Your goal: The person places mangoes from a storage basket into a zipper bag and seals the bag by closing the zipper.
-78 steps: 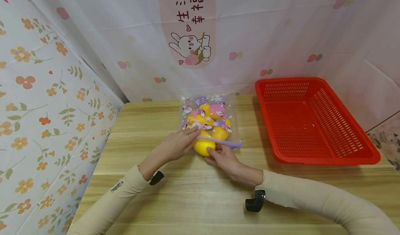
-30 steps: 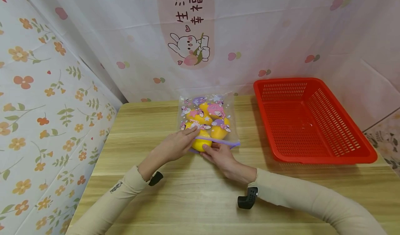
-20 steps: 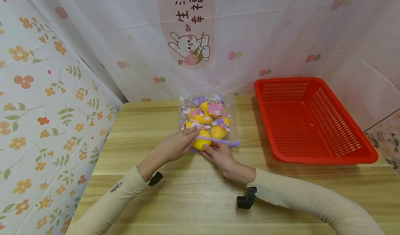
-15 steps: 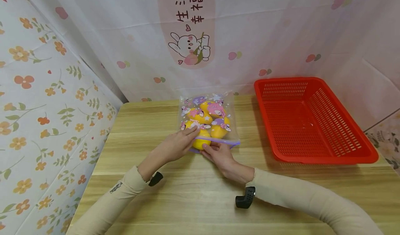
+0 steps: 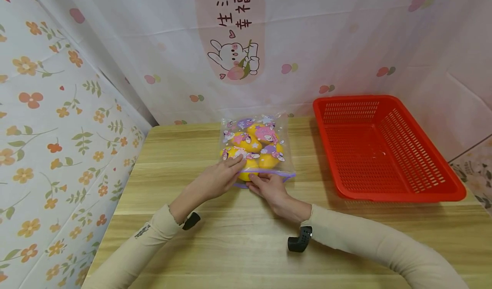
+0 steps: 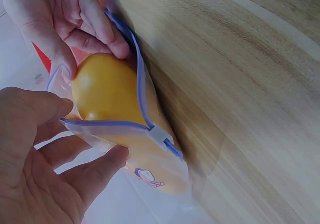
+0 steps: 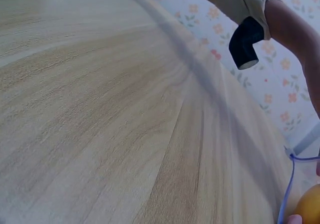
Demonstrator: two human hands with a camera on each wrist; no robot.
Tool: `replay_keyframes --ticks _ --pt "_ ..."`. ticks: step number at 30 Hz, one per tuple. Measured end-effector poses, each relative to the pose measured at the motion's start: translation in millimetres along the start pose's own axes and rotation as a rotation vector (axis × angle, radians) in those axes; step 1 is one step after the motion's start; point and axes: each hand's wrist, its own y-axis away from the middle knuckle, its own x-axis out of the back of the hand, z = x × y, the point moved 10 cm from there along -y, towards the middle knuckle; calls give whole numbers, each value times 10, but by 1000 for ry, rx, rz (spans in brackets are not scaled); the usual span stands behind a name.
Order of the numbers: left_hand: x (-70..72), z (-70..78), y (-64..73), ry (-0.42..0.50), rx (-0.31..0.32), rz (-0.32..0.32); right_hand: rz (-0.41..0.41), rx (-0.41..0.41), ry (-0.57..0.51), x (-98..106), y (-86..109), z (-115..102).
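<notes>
A clear zip bag [image 5: 287,158] with purple and pink prints lies on the table, its purple-edged mouth toward me. Several yellow, smooth, oval fruits [image 5: 267,160] show through the plastic. My right hand [image 5: 272,190] grips one more yellow fruit [image 6: 105,91] between thumb and fingers, mostly inside the mouth. In the left wrist view the mouth gapes around this fruit, and a slider [image 6: 160,135] sits on the zip. My left hand [image 5: 220,178] pinches the mouth's left part, thumb at the edge and fingers against the outside. The right wrist view catches only a fingertip beside the fruit.
A red plastic basket [image 5: 338,186] with slotted walls stands to the right of the bag. The wooden table [image 5: 230,246] meets a printed white cloth [image 5: 161,58] at the back and a flowered one [image 5: 57,152] at the left.
The right hand has moved a little left and away from me, pushing the yellow fruit deeper into the bag. The left hand stays at the mouth, and the basket has not moved.
</notes>
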Motion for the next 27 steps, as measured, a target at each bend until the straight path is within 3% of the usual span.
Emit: replay_keyframes --ticks 9,17,22,27 --pt "43 4 42 52 -28 44 -17 -26 9 5 6 14" --pt "79 -35 154 121 -65 85 -83 -107 70 -5 71 50" --pt "57 -102 243 145 -66 90 -171 -143 148 -32 120 53" --pt "41 -176 317 162 -25 68 -296 -160 285 -38 195 40"
